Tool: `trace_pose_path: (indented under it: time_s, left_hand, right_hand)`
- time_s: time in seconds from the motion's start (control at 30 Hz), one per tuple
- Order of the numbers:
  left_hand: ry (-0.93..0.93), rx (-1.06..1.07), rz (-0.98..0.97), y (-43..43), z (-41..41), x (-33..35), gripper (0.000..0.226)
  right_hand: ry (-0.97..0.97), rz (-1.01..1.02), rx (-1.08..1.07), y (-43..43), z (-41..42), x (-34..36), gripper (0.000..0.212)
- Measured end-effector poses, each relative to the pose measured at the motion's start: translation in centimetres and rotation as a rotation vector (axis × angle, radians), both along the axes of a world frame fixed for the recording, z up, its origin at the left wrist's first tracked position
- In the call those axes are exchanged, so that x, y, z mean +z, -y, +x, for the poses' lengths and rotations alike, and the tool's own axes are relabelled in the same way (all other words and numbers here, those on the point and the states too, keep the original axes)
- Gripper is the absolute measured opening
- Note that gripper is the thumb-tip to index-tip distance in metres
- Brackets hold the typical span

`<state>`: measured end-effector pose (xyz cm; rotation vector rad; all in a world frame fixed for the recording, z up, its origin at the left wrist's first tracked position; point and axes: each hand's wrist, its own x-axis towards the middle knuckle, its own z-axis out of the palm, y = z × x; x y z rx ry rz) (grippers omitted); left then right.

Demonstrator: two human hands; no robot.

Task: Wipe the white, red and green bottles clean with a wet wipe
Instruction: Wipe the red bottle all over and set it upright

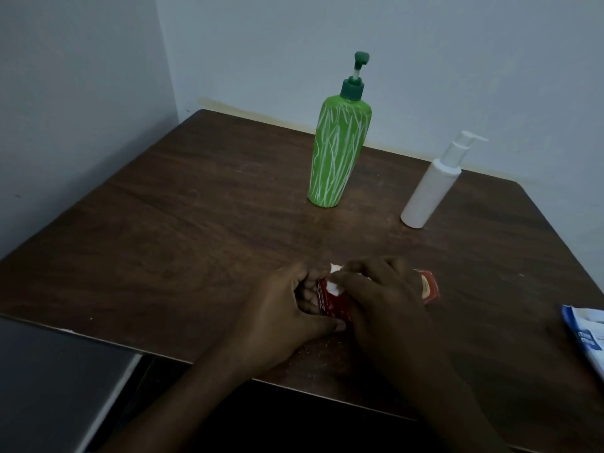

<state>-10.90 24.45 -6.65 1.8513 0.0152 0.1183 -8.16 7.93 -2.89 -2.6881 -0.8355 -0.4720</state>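
Red bottle (333,302) lies on its side close to the worktop (163,223) front edge. Left hand (284,308): grip curled round it. Right hand (382,295): grip pinches the wet wipe (336,282) against it.

Risk: if the hold slackens, the bottle could roll off that edge.

Green bottle (336,152) and white bottle (428,191) stand well behind it, with open room between.

Open tabletop (163,223) left; green bottle (338,152), white bottle (428,194) upright beyond.

dim, bluish cast, soft focus — wide-angle edge bending
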Motion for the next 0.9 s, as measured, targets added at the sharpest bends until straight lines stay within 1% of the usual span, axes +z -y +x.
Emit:
trace_pose_path:
  time_s: [0.07,0.2,0.27,0.33,0.37,0.53,0.57,0.6,0.63,0.67,0.73,0.77,0.83,0.9]
  left_hand:
    - [0.004,0.003,-0.014,-0.1,0.0,0.0,0.049]
    - [-0.010,0.006,-0.031,0.0,0.0,-0.1,0.047]
    - [-0.007,-0.006,-0.027,0.0,0.0,-0.2,0.048]
    - [0.007,-0.013,-0.031,0.0,0.0,-0.1,0.050]
    - [0.011,-0.016,-0.031,0.0,-0.1,-0.2,0.049]
    - [0.021,-0.008,-0.003,0.1,-0.1,-0.1,0.044]
    - [0.022,-0.018,-0.005,0.1,-0.1,-0.1,0.044]
    - [0.019,-0.029,-0.011,0.0,-0.1,-0.1,0.045]
    - [0.018,-0.039,-0.016,0.0,-0.1,-0.1,0.046]
    - [0.019,-0.047,-0.010,-0.1,-0.1,-0.3,0.045]
    - [0.032,-0.042,0.016,-0.1,0.0,-0.5,0.043]
    - [0.039,-0.031,0.023,0.0,0.0,-0.6,0.044]
    - [0.041,-0.020,0.005,0.0,0.1,-0.7,0.049]
    - [0.044,-0.031,-0.011,-0.1,0.3,-0.8,0.059]
  right_hand:
    - [0.021,0.028,0.028,0.1,-0.5,-0.1,0.026]
    - [0.069,-0.040,0.067,1.0,-1.6,-0.2,0.018]
    - [0.065,-0.007,0.060,0.5,-1.0,-0.3,0.018]
    - [0.064,0.026,0.061,0.0,-0.6,-0.1,0.025]
    - [0.057,0.026,0.066,0.0,-0.7,-0.1,0.025]
    - [0.061,-0.045,0.078,0.7,-1.4,0.6,0.017]
    - [0.065,-0.044,0.061,0.3,-1.0,0.7,0.017]
    - [0.059,-0.045,0.042,-0.2,-0.7,0.8,0.023]
    - [0.041,-0.047,0.034,-0.5,-0.5,0.7,0.030]
    - [0.038,-0.037,0.038,-0.6,-0.4,0.6,0.031]
    - [-0.002,-0.019,0.077,0.1,-0.4,0.7,0.020]
    - [-0.059,-0.036,0.092,0.5,-0.5,1.3,0.018]
    - [-0.160,-0.137,0.085,0.7,-0.4,2.7,0.018]
    - [-0.188,-0.140,0.059,0.7,0.3,2.6,0.023]
